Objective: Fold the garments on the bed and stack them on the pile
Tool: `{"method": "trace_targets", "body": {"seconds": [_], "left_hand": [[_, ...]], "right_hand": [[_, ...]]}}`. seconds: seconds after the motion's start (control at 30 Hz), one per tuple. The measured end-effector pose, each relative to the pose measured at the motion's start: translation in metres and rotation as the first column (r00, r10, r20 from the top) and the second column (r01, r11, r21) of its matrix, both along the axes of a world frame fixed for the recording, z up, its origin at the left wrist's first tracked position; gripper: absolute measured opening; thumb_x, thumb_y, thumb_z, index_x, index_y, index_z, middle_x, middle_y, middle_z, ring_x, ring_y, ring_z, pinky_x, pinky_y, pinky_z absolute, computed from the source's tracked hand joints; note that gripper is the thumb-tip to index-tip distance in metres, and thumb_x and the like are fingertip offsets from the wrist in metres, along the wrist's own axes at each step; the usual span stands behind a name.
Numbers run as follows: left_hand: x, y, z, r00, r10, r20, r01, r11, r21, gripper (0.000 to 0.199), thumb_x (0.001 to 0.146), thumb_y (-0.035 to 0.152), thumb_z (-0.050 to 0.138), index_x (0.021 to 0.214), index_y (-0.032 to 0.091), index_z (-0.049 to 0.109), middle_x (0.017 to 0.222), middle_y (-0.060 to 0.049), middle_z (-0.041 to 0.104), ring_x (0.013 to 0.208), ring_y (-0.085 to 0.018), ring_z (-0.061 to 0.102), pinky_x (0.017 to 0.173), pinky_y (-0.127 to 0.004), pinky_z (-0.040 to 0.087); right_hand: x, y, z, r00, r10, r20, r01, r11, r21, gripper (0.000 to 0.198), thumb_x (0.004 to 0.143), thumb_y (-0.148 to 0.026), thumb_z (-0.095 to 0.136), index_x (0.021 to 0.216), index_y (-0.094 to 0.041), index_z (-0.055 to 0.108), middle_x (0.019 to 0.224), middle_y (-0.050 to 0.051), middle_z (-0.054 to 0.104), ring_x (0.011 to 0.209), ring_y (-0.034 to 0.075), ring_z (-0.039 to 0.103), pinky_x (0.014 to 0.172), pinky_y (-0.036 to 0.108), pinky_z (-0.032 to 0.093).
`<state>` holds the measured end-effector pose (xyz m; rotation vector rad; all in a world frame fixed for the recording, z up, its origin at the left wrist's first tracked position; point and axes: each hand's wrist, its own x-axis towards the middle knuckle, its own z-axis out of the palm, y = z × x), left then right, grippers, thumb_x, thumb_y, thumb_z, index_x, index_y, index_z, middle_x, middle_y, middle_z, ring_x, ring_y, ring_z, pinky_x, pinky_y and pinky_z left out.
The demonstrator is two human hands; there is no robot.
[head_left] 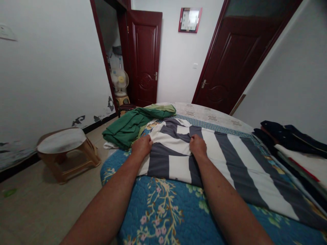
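Observation:
A grey-and-white striped shirt point(214, 146) lies spread across the table, its wide stripes running toward the right edge of the view. At its left end, my left hand point(142, 147) is closed with the fingers pinching the fabric. My right hand point(198, 145) is also closed on the shirt, nearer its middle, and the cloth is wrinkled between the two hands. Just beyond my left hand is a crumpled green garment point(130, 126), lying partly over a paler green cloth point(163, 108). The fingertips of both hands are partly hidden in the folds.
A blue floral quilted cover point(158, 211) lies over the round table. On the right is a pile of folded clothes point(301, 149). A brown plastic stool point(66, 149) stands on the floor at left. Behind are a dark red door point(145, 54), a fan point(120, 80) and a wall clock point(190, 20).

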<state>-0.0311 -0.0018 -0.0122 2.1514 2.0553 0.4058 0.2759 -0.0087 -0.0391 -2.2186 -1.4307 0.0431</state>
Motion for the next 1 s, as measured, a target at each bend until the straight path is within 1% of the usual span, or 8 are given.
{"method": "trace_targets", "body": {"seconds": [0.17,0.3,0.37,0.47,0.57,0.7,0.8,1.0], "left_hand": [[-0.017,0.005,0.002,0.988,0.129,0.086,-0.137,0.986,0.096,0.037,0.102,0.03,0.048,0.128,0.022,0.072,0.127,-0.015,0.078,0.118,-0.03,0.072,0.093,-0.036,0.053],[-0.02,0.006,0.005,0.992,0.11,0.069,-0.11,0.994,0.002,0.039,0.098,0.033,0.053,0.128,0.022,0.075,0.128,-0.017,0.078,0.117,-0.031,0.073,0.093,-0.037,0.053],[-0.021,0.008,0.006,0.996,0.073,0.059,-0.069,0.995,-0.068,0.033,0.095,0.038,0.057,0.112,0.022,0.08,0.119,-0.016,0.08,0.111,-0.031,0.075,0.09,-0.037,0.053],[-0.026,0.012,0.005,0.99,-0.031,0.14,0.05,0.99,-0.133,0.027,0.093,0.039,0.059,0.09,0.02,0.078,0.102,-0.014,0.081,0.097,-0.028,0.075,0.083,-0.034,0.051],[-0.029,0.014,0.002,0.972,-0.094,0.217,0.122,0.985,-0.121,0.022,0.091,0.033,0.06,0.085,0.018,0.075,0.093,-0.012,0.079,0.089,-0.025,0.072,0.08,-0.033,0.05],[-0.026,0.014,0.001,0.958,-0.107,0.266,0.132,0.988,-0.077,0.021,0.092,0.029,0.055,0.095,0.017,0.073,0.093,-0.008,0.076,0.088,-0.022,0.068,0.079,-0.031,0.049],[-0.022,0.013,0.003,0.93,-0.093,0.355,0.132,0.987,-0.088,0.023,0.092,0.037,0.057,0.098,0.018,0.069,0.086,-0.003,0.072,0.08,-0.02,0.065,0.07,-0.029,0.046],[-0.023,0.012,0.007,0.77,-0.048,0.636,0.167,0.978,-0.128,0.044,0.076,0.051,0.072,0.105,0.019,0.068,0.07,0.003,0.062,0.066,-0.018,0.059,0.058,-0.026,0.042]], "right_hand": [[0.001,-0.005,0.0,0.998,0.02,0.057,-0.026,0.993,0.119,0.04,0.1,-0.02,0.045,0.131,-0.017,0.071,0.125,0.017,0.069,0.107,0.026,0.068,0.093,0.037,0.052],[-0.009,-0.008,0.008,0.96,0.213,0.183,-0.259,0.923,0.283,0.037,0.1,-0.018,0.044,0.125,-0.016,0.071,0.124,0.015,0.069,0.118,0.027,0.062,0.105,0.037,0.048],[-0.022,-0.012,0.011,0.898,0.366,0.246,-0.425,0.867,0.26,0.033,0.101,-0.019,0.047,0.12,-0.016,0.073,0.121,0.015,0.07,0.12,0.027,0.06,0.109,0.037,0.045],[-0.047,-0.019,0.01,0.767,0.589,0.255,-0.632,0.763,0.135,0.029,0.102,-0.024,0.052,0.121,-0.016,0.073,0.12,0.014,0.071,0.118,0.027,0.061,0.107,0.036,0.045],[-0.065,-0.025,0.006,0.672,0.699,0.243,-0.723,0.691,0.011,0.031,0.104,-0.033,0.057,0.124,-0.017,0.074,0.121,0.012,0.072,0.115,0.026,0.06,0.105,0.036,0.044],[-0.072,-0.026,0.003,0.679,0.682,0.271,-0.697,0.715,-0.053,0.032,0.106,-0.038,0.057,0.124,-0.019,0.075,0.124,0.011,0.07,0.115,0.027,0.058,0.103,0.037,0.042],[-0.071,-0.026,0.003,0.706,0.655,0.271,-0.669,0.741,-0.048,0.031,0.106,-0.038,0.056,0.124,-0.021,0.075,0.128,0.011,0.068,0.119,0.028,0.056,0.103,0.038,0.041],[-0.071,-0.028,0.003,0.728,0.633,0.266,-0.647,0.762,-0.043,0.031,0.106,-0.039,0.057,0.126,-0.023,0.073,0.133,0.011,0.066,0.123,0.029,0.053,0.103,0.043,0.041]]}}
